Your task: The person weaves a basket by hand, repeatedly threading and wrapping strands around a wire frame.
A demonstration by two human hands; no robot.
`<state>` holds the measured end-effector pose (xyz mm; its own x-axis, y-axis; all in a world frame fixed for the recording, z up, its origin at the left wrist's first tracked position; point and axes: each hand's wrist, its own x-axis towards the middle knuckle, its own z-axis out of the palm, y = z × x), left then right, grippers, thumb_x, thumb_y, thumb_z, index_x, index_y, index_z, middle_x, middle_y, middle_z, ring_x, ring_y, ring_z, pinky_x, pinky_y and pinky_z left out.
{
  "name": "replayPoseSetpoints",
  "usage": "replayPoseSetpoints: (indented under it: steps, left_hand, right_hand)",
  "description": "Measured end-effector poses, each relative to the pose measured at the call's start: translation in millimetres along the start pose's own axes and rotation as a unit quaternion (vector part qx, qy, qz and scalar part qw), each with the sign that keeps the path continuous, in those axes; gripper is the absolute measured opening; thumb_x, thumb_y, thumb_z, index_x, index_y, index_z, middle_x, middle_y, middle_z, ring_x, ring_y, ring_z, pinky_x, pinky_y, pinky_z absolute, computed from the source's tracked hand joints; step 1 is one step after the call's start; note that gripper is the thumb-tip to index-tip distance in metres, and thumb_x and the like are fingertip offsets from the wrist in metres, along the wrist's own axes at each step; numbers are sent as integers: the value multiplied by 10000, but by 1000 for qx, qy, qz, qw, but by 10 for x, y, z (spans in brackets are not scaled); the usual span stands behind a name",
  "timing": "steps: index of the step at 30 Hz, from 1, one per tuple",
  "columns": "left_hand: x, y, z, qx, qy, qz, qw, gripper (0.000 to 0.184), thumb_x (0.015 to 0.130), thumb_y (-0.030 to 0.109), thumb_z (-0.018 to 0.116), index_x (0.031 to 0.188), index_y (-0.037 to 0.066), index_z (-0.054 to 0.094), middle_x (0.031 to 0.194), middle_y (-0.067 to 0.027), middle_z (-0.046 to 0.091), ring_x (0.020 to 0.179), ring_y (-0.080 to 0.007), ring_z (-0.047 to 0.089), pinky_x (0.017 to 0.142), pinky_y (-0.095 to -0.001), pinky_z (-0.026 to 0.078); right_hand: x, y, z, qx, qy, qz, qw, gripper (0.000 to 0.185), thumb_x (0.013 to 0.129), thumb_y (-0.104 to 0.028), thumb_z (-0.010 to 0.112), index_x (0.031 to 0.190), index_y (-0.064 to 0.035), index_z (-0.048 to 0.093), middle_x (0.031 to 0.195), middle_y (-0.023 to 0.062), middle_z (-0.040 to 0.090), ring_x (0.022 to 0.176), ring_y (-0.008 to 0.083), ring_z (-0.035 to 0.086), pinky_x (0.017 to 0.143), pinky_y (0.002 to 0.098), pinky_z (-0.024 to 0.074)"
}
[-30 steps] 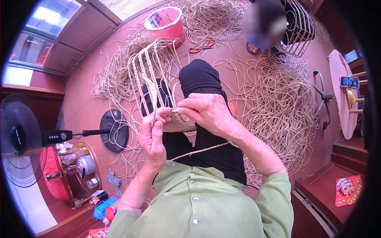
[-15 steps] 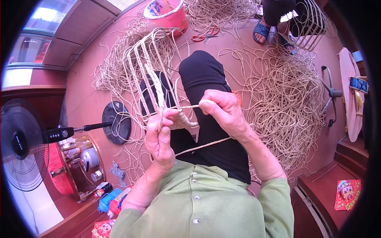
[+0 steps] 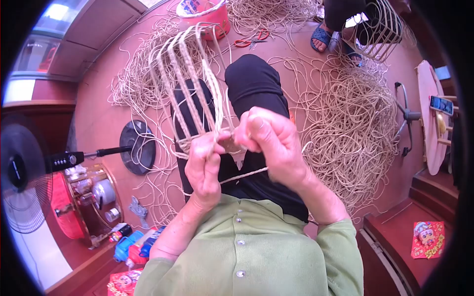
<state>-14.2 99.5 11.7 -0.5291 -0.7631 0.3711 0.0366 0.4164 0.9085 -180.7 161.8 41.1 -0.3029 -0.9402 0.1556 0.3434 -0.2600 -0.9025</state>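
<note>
A basket-like frame of bars, some wrapped in pale twisted cord, stands tilted over my left knee. My left hand is closed at its near end, pinching cord strands that run along the frame. My right hand is a fist just right of my left hand, gripping the cord, which stretches low between the two hands across my lap. The frame's near woven part is mostly hidden behind my hands.
Loose cord lies heaped at right, with more at left and at the back. Red-handled scissors and a pink bucket are ahead. A fan stands left; another person's sandalled foot is at upper right, near another frame.
My right hand has moved left, close to my left hand; the upper strand it held taut from the frame no longer shows. My left hand has shifted slightly right.
</note>
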Motion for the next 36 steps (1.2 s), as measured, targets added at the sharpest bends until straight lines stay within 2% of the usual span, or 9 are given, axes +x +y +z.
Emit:
replayPoseSetpoints:
  steps: [2,5,9,13,15,17,19,23,36]
  left_hand:
    - [25,36,-38,-47,-4,-10,999,201,1035,163,502,1054,-23,577,1162,-173,667,1046,-234,609,964,-366,459]
    - [34,212,-53,38,-117,74,990,128,954,103,615,1049,21,643,1072,-157,691,939,-253,643,814,-359,487]
    - [-173,256,279,96,-214,91,968,178,858,114,698,1028,75,661,846,-106,661,771,-305,636,697,-409,469]
    - [-322,268,380,109,-353,75,926,329,873,244,725,1132,50,665,1045,-126,689,969,-308,655,858,-440,499]
    - [-268,414,301,129,-280,181,934,395,849,266,745,1165,44,663,1165,-135,667,1167,-333,595,1007,-474,442]
    - [-205,440,-32,137,-223,181,948,437,809,209,778,1189,35,650,1248,-163,631,1218,-344,564,1062,-473,416]
    - [-164,415,-409,115,-109,74,985,379,841,41,694,1213,19,625,1238,-141,633,1199,-281,573,1051,-390,435]
    - [-52,-66,-680,-137,125,-134,973,310,1013,41,497,1316,-22,518,1264,-129,602,1187,-188,574,1083,-344,432]
    - [985,-785,-394,-349,-302,-386,798,369,912,126,705,1230,-36,610,1131,-109,686,1007,-189,683,908,-306,553]
  right_hand:
    - [59,-24,-259,-307,1,-89,948,378,1065,-315,449,919,7,582,915,95,605,827,198,574,764,329,463]
    - [-84,-318,-312,-686,145,-224,677,323,956,-255,587,1135,13,608,1201,203,620,1133,377,578,963,474,453]
    - [-566,-397,66,-219,73,-42,972,344,1043,-204,521,1285,34,569,1130,106,656,1055,213,621,953,343,477]
    - [-817,-700,-51,-197,209,-77,955,263,1044,-161,505,1205,-8,647,976,32,656,740,44,529,627,177,409]
    - [-997,-1230,-465,-471,289,-230,801,249,1031,-93,494,1193,14,650,1046,65,666,844,108,575,725,234,451]
    - [-1291,-1981,-1096,-690,411,-372,464,256,1008,4,500,1217,91,620,1143,126,685,1091,228,655,1002,357,527]
    - [-1477,-2633,-1066,-741,346,-406,407,220,990,15,549,1169,110,636,1138,177,692,1047,264,676,981,386,541]
    - [-839,-1552,-244,-739,192,-329,555,178,800,-34,727,977,-41,741,927,85,696,857,225,661,782,349,510]
    - [-103,-44,-92,-717,65,-295,628,220,749,-69,773,962,-118,747,843,10,648,742,197,612,652,355,444]
